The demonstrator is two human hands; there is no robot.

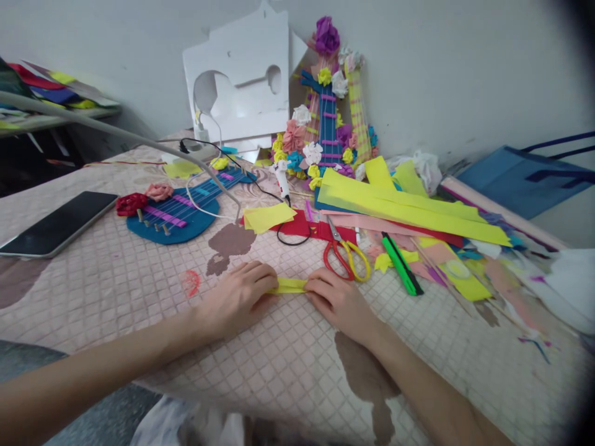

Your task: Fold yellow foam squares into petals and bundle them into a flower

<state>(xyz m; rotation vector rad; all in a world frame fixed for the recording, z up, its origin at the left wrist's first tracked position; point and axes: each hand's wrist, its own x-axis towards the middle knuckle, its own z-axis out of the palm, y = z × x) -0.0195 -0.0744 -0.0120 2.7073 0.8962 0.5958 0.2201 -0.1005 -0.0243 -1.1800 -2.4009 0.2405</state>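
Observation:
A narrow yellow paper strip (289, 285) lies flat on the patterned cloth (139, 291) between my two hands. My left hand (239, 296) presses on its left end with the fingers curled over it. On the strip's right end rests my right hand (338, 301), fingers closed down on the paper. Both hands lie low on the cloth, close together. Just beyond my right hand are red-and-yellow scissors (344, 254).
A green cutter (401, 263) lies right of the scissors amid yellow paper sheets (409, 207). A blue felt guitar shape (181, 207), a tablet (58, 223), a white glue gun (281, 176) with cords, a flower-covered craft piece (328, 118) and white cut cardboard (242, 87) stand behind.

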